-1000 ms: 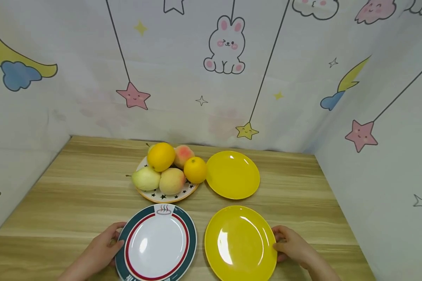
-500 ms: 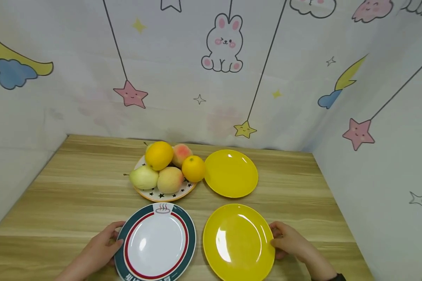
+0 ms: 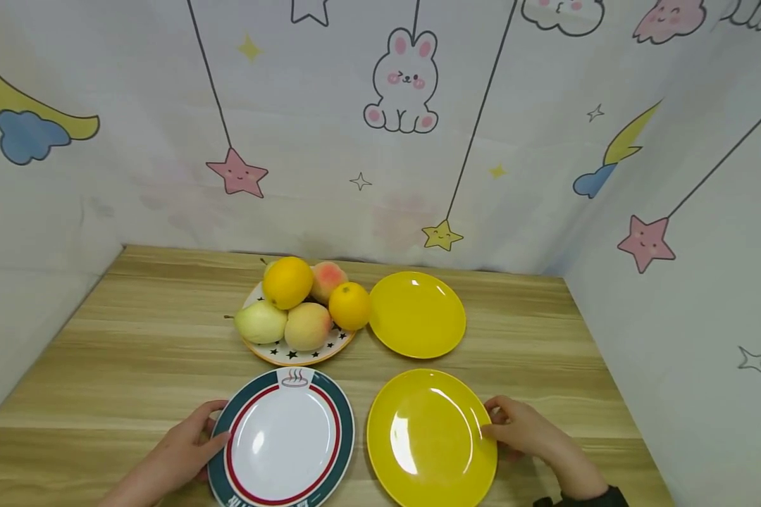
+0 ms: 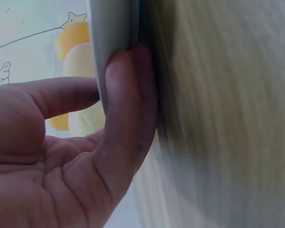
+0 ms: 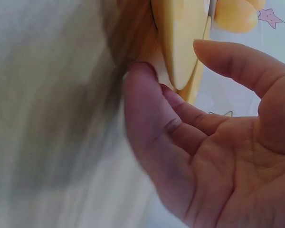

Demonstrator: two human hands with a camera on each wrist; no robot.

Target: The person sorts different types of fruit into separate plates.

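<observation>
At left, the left hand (image 3: 184,445) pinches the near green-rimmed plate (image 3: 283,440), thumb above, fingers beneath; a fruit plate (image 3: 299,358) sits beyond. To the right lies the near yellow plate (image 3: 431,436), the right hand (image 3: 521,429) loosely curved about its right rim; whether it grips is hard to tell.

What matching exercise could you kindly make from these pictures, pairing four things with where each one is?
Things
1. Star-patterned plate
2. Green-rimmed plate
3. Near yellow plate
4. Cartoon rabbit

Places
A. At the right hand
B. On the backdrop
C. Under the fruit
D. Between the left hand's thumb and fingers

Pairs: 1-C, 2-D, 3-A, 4-B.
</observation>
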